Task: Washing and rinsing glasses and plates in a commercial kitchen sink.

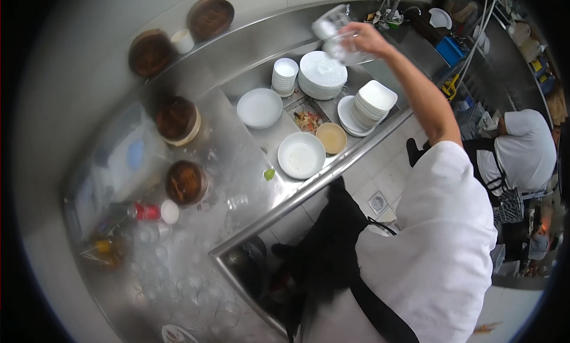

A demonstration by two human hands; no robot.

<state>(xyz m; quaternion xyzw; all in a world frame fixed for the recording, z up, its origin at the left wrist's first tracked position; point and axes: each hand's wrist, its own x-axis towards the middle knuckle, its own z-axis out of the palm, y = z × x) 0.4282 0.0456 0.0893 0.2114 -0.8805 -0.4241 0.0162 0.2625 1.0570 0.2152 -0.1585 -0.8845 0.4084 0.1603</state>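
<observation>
My right hand [367,40] is stretched out over the back of the steel counter, its fingers closed on clear drinking glasses [331,24], blurred by motion; at least two show. Below them stand a stack of round white plates [323,73] and a stack of small white bowls [285,73]. Square white dishes [377,95] are stacked on round plates nearer the counter's front edge. A wide white bowl [302,156] touches a tan bowl [331,138], beside a square opening holding food scraps [307,120]. Another white dish [259,108] lies left of it. My left hand is out of view.
Dark round wooden-looking vessels [186,182] stand along the left. Several clear glasses [191,289] crowd the lower left, near a red can [147,211]. A raised metal rim [249,227] edges the counter. A person in a white shirt [530,151] bends at the right, near a floor drain [378,202].
</observation>
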